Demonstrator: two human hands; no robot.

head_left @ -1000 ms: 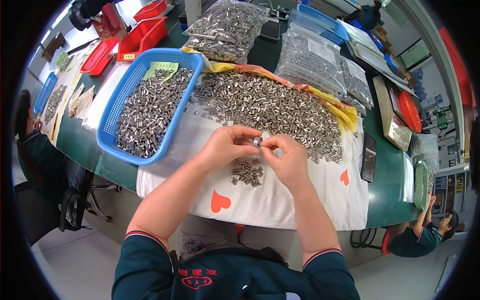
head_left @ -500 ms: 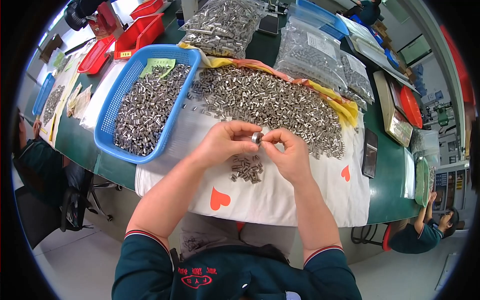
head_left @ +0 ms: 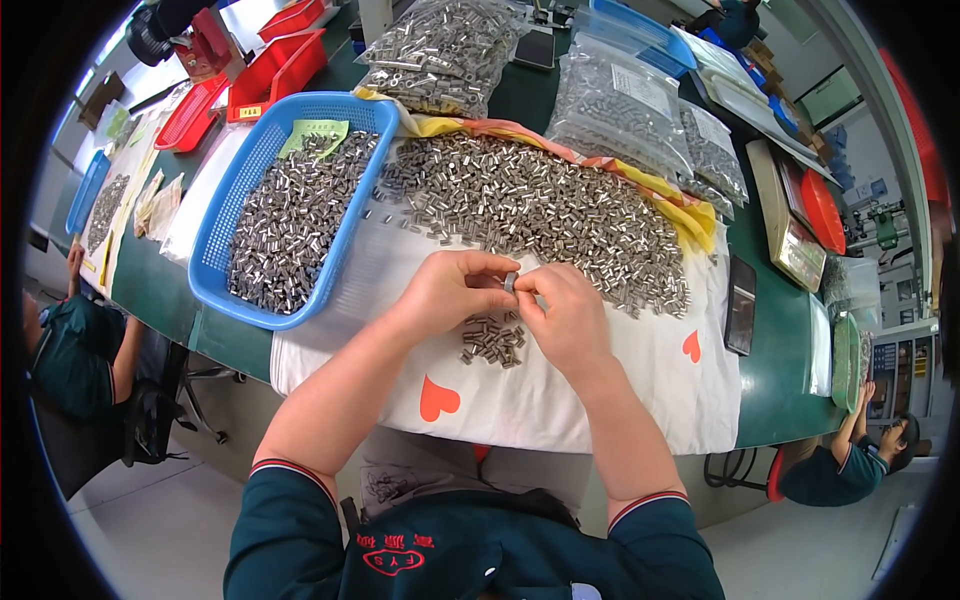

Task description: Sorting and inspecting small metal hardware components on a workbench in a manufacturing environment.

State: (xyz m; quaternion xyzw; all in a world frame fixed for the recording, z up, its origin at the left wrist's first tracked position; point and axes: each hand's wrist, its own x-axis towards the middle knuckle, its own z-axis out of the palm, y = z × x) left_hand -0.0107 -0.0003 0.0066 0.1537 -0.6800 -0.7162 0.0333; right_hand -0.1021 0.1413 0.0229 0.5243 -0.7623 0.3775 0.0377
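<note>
My left hand pinches a small metal ring between thumb and forefinger, over the white cloth. My right hand has its fingers closed right against the ring's other side; whatever is between those fingertips is hidden. Just under the hands lies a small heap of short metal sleeves, partly covered by them. Beyond them spreads a large pile of similar metal sleeves. To the left, a blue perforated basket holds many more metal pieces and a green paper slip.
Clear bags of metal parts stand behind the pile, past a yellow-and-orange cloth edge. On the right lie a phone and a red tray. Red bins stand at far left. One person sits at each side.
My right fingers have shifted slightly left and curled over the ring, which is turned and less visible. The person on the left has leaned into view.
</note>
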